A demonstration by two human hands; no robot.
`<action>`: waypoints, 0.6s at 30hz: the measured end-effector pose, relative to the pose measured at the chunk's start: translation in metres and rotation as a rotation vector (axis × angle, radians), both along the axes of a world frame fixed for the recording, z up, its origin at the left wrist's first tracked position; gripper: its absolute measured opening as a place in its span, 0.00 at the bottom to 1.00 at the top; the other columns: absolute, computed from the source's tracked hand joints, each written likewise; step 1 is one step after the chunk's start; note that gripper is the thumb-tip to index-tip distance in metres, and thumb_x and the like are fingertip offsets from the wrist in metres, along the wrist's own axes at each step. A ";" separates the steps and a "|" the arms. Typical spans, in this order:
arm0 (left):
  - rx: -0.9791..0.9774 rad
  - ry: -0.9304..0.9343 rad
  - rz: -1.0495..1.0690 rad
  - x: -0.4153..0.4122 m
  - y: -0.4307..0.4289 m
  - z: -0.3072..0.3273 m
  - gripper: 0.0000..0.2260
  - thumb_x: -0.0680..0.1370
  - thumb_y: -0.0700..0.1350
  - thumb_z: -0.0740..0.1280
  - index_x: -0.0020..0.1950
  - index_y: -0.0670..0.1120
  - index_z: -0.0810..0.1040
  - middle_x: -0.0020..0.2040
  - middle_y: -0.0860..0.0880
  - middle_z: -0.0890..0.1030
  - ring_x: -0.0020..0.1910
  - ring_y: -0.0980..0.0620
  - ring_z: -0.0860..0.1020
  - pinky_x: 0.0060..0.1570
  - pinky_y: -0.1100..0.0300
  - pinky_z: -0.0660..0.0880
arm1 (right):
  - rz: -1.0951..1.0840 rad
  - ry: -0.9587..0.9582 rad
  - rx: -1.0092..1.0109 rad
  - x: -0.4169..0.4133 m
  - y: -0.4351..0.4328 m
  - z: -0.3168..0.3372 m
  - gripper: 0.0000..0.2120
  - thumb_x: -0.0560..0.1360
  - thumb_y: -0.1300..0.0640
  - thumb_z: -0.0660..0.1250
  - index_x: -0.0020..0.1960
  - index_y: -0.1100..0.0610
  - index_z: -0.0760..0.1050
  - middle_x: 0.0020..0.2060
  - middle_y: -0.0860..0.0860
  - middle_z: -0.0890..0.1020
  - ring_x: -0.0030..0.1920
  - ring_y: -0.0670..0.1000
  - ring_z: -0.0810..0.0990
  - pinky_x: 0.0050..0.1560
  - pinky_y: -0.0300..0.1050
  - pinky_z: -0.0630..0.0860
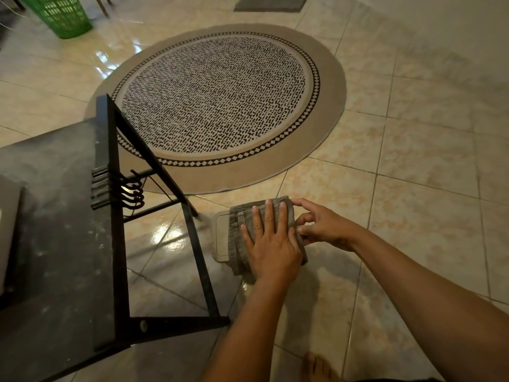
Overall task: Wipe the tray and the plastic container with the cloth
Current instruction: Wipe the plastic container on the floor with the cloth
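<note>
A grey-brown cloth [242,238] is draped over a white plastic tray [220,235]. Only the tray's rounded left rim shows, and I cannot tell it apart from a container. My left hand [271,244] lies flat on the cloth with fingers spread, pressing it onto the tray. My right hand [316,224] pinches the right edge of the tray and cloth with curled fingers. The tray sits low over the tiled floor, just right of the black table's leg; whether it touches the floor is hidden.
A dark table [55,230] with a black metal frame and hooks [132,194] fills the left. A round patterned rug [217,106] lies ahead. A green basket [63,15] and a grey mat [270,2] are farther back. A bare foot [316,366] is at the bottom.
</note>
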State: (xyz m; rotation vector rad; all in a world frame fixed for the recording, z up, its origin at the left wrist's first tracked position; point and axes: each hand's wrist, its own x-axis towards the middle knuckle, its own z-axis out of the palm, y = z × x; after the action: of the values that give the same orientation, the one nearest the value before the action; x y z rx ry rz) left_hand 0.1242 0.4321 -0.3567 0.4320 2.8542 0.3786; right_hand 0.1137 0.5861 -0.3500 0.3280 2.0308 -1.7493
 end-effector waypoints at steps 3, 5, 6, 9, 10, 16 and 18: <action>0.007 0.021 -0.045 -0.002 -0.005 -0.002 0.26 0.83 0.58 0.40 0.78 0.57 0.33 0.79 0.51 0.32 0.76 0.46 0.29 0.72 0.41 0.30 | -0.001 -0.003 -0.018 0.001 -0.001 0.001 0.34 0.76 0.72 0.64 0.75 0.47 0.62 0.44 0.58 0.82 0.45 0.55 0.83 0.49 0.54 0.84; -0.010 0.026 -0.072 -0.005 -0.010 -0.002 0.26 0.82 0.58 0.39 0.78 0.58 0.33 0.79 0.51 0.32 0.76 0.47 0.29 0.72 0.41 0.29 | -0.004 -0.001 -0.036 0.001 -0.003 0.002 0.33 0.76 0.72 0.64 0.73 0.46 0.62 0.44 0.58 0.82 0.44 0.55 0.84 0.50 0.55 0.83; -0.018 0.023 -0.078 -0.005 -0.011 -0.002 0.26 0.82 0.58 0.39 0.78 0.58 0.33 0.79 0.52 0.32 0.76 0.47 0.29 0.72 0.41 0.30 | -0.002 0.000 -0.044 0.001 -0.005 0.002 0.32 0.76 0.72 0.64 0.72 0.45 0.62 0.44 0.58 0.82 0.45 0.55 0.84 0.50 0.55 0.83; -0.010 0.015 -0.110 -0.007 -0.012 0.000 0.25 0.83 0.57 0.41 0.78 0.58 0.34 0.79 0.52 0.32 0.76 0.47 0.29 0.72 0.41 0.30 | -0.011 0.004 -0.054 0.001 -0.008 0.001 0.31 0.76 0.72 0.64 0.69 0.44 0.63 0.44 0.60 0.82 0.44 0.56 0.83 0.49 0.54 0.84; -0.005 0.017 -0.128 -0.008 -0.016 -0.001 0.25 0.83 0.57 0.42 0.78 0.58 0.34 0.79 0.52 0.32 0.76 0.47 0.29 0.73 0.41 0.31 | -0.020 0.009 -0.053 0.001 -0.007 0.000 0.31 0.76 0.72 0.64 0.69 0.45 0.64 0.43 0.60 0.82 0.43 0.56 0.83 0.47 0.52 0.84; -0.004 0.116 -0.009 -0.005 -0.070 -0.018 0.27 0.80 0.60 0.39 0.79 0.59 0.40 0.81 0.52 0.40 0.79 0.48 0.36 0.75 0.39 0.41 | -0.080 0.024 -0.018 0.000 0.001 -0.007 0.30 0.75 0.72 0.65 0.73 0.53 0.67 0.41 0.59 0.80 0.38 0.53 0.81 0.41 0.46 0.83; 0.028 0.126 -0.019 0.001 -0.074 -0.019 0.27 0.80 0.60 0.41 0.80 0.60 0.43 0.81 0.52 0.42 0.79 0.48 0.38 0.75 0.39 0.41 | -0.049 0.018 -0.032 0.000 0.000 -0.005 0.30 0.75 0.71 0.66 0.72 0.50 0.67 0.41 0.58 0.80 0.40 0.54 0.81 0.44 0.47 0.83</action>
State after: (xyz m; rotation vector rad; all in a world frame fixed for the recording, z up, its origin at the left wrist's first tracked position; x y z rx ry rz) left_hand 0.1248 0.3584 -0.3760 0.5058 2.9675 0.4018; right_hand 0.1140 0.5863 -0.3553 0.3559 2.0209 -1.8191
